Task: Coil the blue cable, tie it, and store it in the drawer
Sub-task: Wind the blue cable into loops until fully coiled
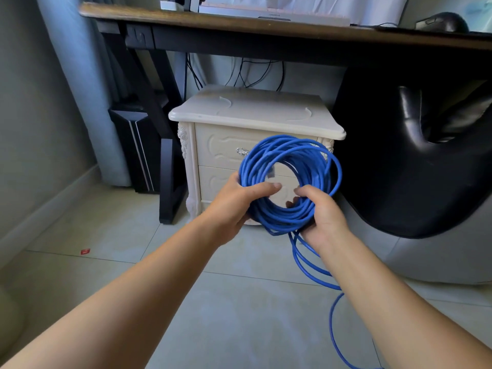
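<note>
Left hand (234,206) and right hand (324,217) grasping blue cable (287,147) coil, drawer (218,145) close behind

A home study corner: a dark wooden desk on black legs (186,18) carrying a black computer mouse (444,22), a black computer tower (133,145) near a cream carved bedside cabinet (247,113) below, a black leather chair (426,169), and pale floor tiles (106,235).

The cable (290,145) is bright blue. The cabinet (255,113) is cream, its drawer fronts (221,145) carved with scrolls. The bench (186,18) is brown over black. The chair (426,161) is glossy black, the floor (234,302) pale grey tile, with 1 red scrap (85,251).
</note>
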The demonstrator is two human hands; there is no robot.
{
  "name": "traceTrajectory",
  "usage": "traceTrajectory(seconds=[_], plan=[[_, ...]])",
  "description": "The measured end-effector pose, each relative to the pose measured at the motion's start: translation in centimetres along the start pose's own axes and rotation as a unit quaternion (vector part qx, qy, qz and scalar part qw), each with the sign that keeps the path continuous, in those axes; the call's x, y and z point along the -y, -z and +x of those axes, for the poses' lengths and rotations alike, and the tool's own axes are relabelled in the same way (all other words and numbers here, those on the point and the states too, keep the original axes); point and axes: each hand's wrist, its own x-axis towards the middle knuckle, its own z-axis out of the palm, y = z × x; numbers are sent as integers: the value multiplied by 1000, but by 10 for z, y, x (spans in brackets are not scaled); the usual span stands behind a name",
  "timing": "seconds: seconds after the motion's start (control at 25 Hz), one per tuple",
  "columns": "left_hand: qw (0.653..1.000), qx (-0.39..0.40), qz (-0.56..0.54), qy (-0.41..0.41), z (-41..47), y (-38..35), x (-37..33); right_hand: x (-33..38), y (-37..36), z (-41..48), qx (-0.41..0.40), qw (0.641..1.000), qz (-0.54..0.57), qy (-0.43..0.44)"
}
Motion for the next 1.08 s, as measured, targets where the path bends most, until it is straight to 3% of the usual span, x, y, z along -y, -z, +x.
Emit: traceTrajectory(seconds=[0.12,0.24,0.32,0.48,0.64,0.84,0.96,1.08], plan=[[994,93,15,59,2,8,5,8,1,3,-31,998,51,-18],[976,154,60,142,0,4,17,12,2,3,-14,998,67,-17],[969,176,81,152,-2,-9,26,13,1,0,1,997,73,-13],[986,103,36,124,2,-27,36,14,-2,-2,11,996,83,-7],[987,67,26,145,5,-27,37,21,2,1,16,995,94,7],[983,4,-90,158,11,-3,29,36,19,8,11,993,116,-5],[969,14,-165,182,11,7,22,41,23,5,-4,994,113,5],[962,23,-157,223,10,10,17,38,19,-2,-19,994,103,17]])
